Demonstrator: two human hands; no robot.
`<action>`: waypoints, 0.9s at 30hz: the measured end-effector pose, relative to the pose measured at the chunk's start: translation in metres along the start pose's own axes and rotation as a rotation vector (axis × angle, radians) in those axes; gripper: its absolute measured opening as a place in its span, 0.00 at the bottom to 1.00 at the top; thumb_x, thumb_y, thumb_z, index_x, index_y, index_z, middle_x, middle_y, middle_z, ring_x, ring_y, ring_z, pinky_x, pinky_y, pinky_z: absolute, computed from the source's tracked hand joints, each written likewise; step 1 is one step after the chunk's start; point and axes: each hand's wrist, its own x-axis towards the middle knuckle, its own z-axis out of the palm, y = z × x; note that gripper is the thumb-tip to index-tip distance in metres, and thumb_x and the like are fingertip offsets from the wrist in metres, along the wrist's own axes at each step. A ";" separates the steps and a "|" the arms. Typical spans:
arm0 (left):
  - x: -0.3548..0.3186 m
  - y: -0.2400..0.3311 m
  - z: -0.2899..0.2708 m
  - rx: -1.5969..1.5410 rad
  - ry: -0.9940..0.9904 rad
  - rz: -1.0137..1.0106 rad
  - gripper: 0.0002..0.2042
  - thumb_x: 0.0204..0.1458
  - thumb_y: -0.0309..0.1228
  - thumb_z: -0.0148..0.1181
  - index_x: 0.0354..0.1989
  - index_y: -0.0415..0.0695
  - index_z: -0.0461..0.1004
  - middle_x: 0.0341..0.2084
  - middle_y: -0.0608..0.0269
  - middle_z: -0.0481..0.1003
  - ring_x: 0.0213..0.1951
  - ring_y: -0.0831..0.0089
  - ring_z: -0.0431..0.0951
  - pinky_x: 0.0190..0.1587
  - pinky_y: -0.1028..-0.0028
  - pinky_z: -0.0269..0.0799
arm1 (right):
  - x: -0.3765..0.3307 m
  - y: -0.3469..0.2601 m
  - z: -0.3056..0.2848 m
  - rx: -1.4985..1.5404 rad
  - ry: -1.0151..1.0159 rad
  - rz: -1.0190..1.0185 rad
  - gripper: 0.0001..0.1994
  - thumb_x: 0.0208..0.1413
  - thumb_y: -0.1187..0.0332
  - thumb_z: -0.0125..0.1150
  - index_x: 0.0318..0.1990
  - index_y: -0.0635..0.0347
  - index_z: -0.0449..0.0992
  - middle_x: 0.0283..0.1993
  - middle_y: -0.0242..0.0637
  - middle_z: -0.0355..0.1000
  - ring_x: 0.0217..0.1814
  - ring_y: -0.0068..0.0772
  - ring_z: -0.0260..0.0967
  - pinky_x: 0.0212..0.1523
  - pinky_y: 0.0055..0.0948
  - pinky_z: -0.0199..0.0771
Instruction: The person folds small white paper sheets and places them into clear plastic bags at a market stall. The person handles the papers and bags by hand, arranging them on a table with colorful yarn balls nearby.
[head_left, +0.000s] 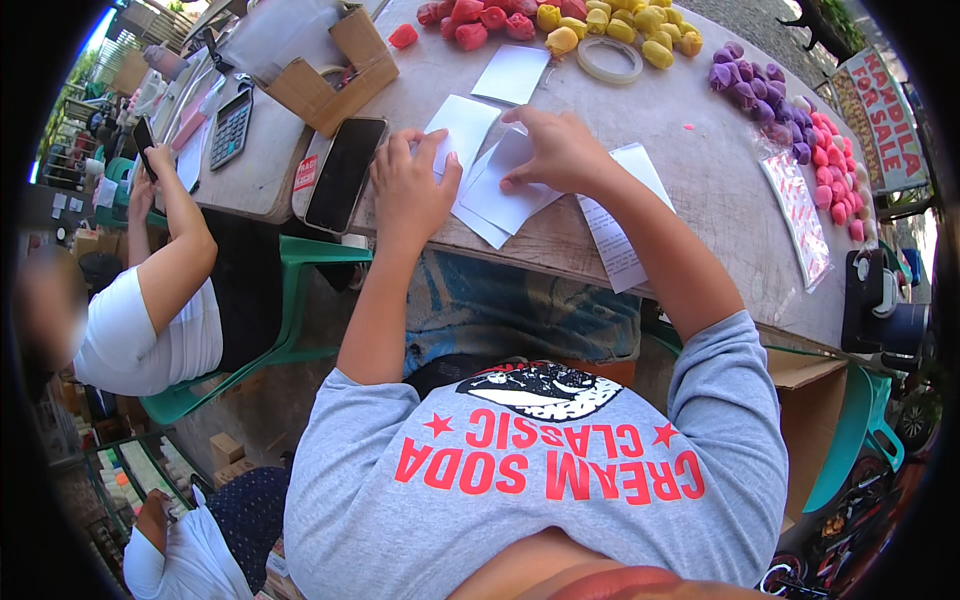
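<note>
My left hand (pixel 412 185) rests on the edge of a white paper square (pixel 462 125) near the table's front edge, fingers curled down onto it. My right hand (pixel 556 150) presses its fingertips on an overlapping stack of white paper squares (pixel 500 195). Another white square (pixel 511 74) lies farther back. A printed paper sheet (pixel 612 240) hangs partly over the table edge under my right forearm.
A dark phone (pixel 345 172) lies left of my left hand. Red (pixel 470 22), yellow (pixel 620 25), purple (pixel 757 95) and pink (pixel 835 165) round pieces, a tape roll (pixel 610 58), a cardboard box (pixel 335 65) and a calculator (pixel 230 128) sit on the wooden table (pixel 690 170). A person in white (pixel 150 300) sits at left.
</note>
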 end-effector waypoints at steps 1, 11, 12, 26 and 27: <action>0.000 0.000 -0.001 -0.009 -0.009 -0.008 0.16 0.56 0.37 0.59 0.52 0.52 0.78 0.52 0.56 0.70 0.57 0.56 0.68 0.61 0.57 0.61 | -0.002 -0.002 0.000 0.007 0.016 -0.004 0.44 0.38 0.57 0.81 0.65 0.56 0.67 0.59 0.53 0.70 0.62 0.54 0.67 0.60 0.43 0.69; 0.001 -0.004 0.000 0.049 0.021 -0.087 0.14 0.56 0.32 0.56 0.50 0.55 0.80 0.52 0.66 0.73 0.55 0.61 0.70 0.59 0.60 0.65 | -0.002 -0.006 -0.009 -0.143 -0.115 -0.059 0.32 0.37 0.56 0.81 0.51 0.61 0.80 0.52 0.48 0.76 0.58 0.53 0.70 0.59 0.40 0.70; 0.001 -0.003 0.001 0.061 0.049 -0.091 0.14 0.55 0.31 0.57 0.49 0.54 0.80 0.52 0.65 0.74 0.54 0.60 0.71 0.58 0.60 0.66 | -0.003 -0.003 -0.007 -0.131 -0.077 -0.096 0.30 0.38 0.56 0.80 0.49 0.61 0.80 0.51 0.48 0.77 0.57 0.52 0.71 0.58 0.40 0.71; -0.004 0.019 0.012 -0.124 0.040 -0.202 0.21 0.62 0.43 0.51 0.59 0.45 0.68 0.47 0.52 0.70 0.52 0.49 0.72 0.54 0.53 0.68 | 0.025 0.029 0.001 0.848 0.218 0.271 0.20 0.62 0.63 0.64 0.58 0.63 0.73 0.48 0.43 0.77 0.46 0.29 0.74 0.44 0.28 0.75; -0.006 0.016 0.016 -0.052 0.103 -0.172 0.22 0.61 0.43 0.52 0.58 0.44 0.68 0.48 0.51 0.70 0.52 0.49 0.71 0.54 0.52 0.67 | 0.023 0.019 0.003 0.796 0.166 0.228 0.19 0.62 0.64 0.63 0.58 0.63 0.73 0.47 0.40 0.76 0.46 0.27 0.73 0.43 0.26 0.74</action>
